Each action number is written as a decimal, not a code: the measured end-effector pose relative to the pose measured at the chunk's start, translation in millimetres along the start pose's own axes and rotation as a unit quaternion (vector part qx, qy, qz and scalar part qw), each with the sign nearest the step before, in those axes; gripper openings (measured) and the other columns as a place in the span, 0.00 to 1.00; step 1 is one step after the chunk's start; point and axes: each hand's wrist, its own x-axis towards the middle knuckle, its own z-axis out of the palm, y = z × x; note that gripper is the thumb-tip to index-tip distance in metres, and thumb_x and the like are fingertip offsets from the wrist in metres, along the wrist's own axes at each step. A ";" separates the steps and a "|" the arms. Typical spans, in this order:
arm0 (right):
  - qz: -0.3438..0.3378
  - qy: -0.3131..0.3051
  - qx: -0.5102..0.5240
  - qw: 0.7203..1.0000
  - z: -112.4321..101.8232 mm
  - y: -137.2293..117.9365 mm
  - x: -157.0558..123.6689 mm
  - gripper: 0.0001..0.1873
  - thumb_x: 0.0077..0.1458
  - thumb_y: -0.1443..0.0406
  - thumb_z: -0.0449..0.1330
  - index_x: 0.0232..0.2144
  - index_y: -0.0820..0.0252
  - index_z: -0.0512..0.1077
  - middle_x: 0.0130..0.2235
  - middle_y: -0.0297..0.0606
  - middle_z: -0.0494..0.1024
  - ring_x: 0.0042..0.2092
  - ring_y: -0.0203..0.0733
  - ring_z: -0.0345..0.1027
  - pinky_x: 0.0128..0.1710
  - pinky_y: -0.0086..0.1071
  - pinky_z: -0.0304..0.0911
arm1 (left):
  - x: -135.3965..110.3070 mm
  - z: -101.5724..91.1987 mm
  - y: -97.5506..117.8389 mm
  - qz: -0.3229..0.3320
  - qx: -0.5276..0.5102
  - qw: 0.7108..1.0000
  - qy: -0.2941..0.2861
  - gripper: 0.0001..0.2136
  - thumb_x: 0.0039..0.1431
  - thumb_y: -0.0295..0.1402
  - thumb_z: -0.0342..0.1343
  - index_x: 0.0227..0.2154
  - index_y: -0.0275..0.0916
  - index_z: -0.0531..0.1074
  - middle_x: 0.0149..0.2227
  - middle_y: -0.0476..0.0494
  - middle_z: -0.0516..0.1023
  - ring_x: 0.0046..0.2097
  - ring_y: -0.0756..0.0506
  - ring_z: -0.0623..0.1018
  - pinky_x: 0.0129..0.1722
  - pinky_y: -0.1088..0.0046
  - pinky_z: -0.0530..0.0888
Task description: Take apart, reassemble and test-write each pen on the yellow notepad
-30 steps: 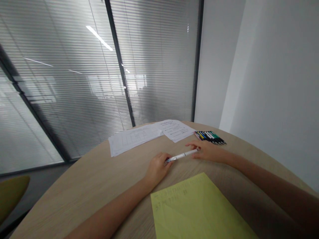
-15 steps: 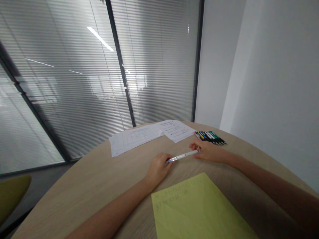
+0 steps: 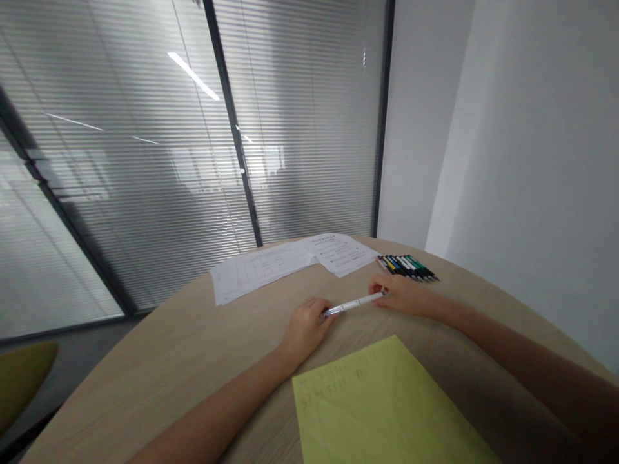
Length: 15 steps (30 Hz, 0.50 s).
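Observation:
A white pen (image 3: pixel 355 303) with a clear end is stretched between my two hands, just over the wooden table. My left hand (image 3: pixel 308 328) is closed round its clear end, thumb and fingers together. The white end sits in the fingertips of my right hand (image 3: pixel 394 294), which pinch it. A yellow sheet of paper (image 3: pixel 382 406) with faint handwriting along its top lies in front of me, below both hands. Just beyond my right hand, several pens (image 3: pixel 409 267) in different colours lie side by side in a row.
White printed sheets (image 3: pixel 265 267) overlap near the far edge of the round table (image 3: pixel 193 341). Behind it stands a glass partition with blinds (image 3: pixel 309 129), and a white wall (image 3: pixel 532 161) rises on the right. A yellow-green chair (image 3: pixel 24 380) shows at the lower left.
The view has shifted very slightly. Both hands keep hold of the pen in nearly the same place.

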 end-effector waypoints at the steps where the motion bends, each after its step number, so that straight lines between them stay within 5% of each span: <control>1: -0.002 0.002 -0.001 1.000 0.0 0.6 0.3 0.05 0.44 0.69 0.56 0.29 0.63 0.67 0.31 0.38 0.72 0.33 0.39 0.64 0.33 0.31 0.57 | -0.2 0.1 0.0 0.002 0.002 1.000 0.000 0.02 0.50 0.28 0.51 0.28 0.36 0.68 0.27 0.47 0.71 0.31 0.48 0.70 0.31 0.74 0.67; 7: -0.001 -0.016 -0.005 1.000 -2.9 2.1 0.3 0.05 0.48 0.65 0.54 0.26 0.62 0.68 0.29 0.38 0.73 0.33 0.39 0.65 0.32 0.31 0.57 | -1.5 -0.4 -0.4 0.005 0.011 1.000 0.004 0.03 0.52 0.30 0.51 0.28 0.36 0.68 0.27 0.46 0.71 0.31 0.48 0.70 0.30 0.74 0.67; 15: -0.007 -0.061 0.022 0.998 -0.5 6.2 -0.3 0.20 0.55 0.63 0.44 0.17 0.62 0.68 0.23 0.38 0.73 0.28 0.38 0.65 0.32 0.32 0.58 | -2.3 -2.3 0.4 0.051 0.036 0.998 0.029 0.02 0.50 0.26 0.51 0.24 0.37 0.66 0.25 0.46 0.69 0.31 0.47 0.68 0.28 0.74 0.65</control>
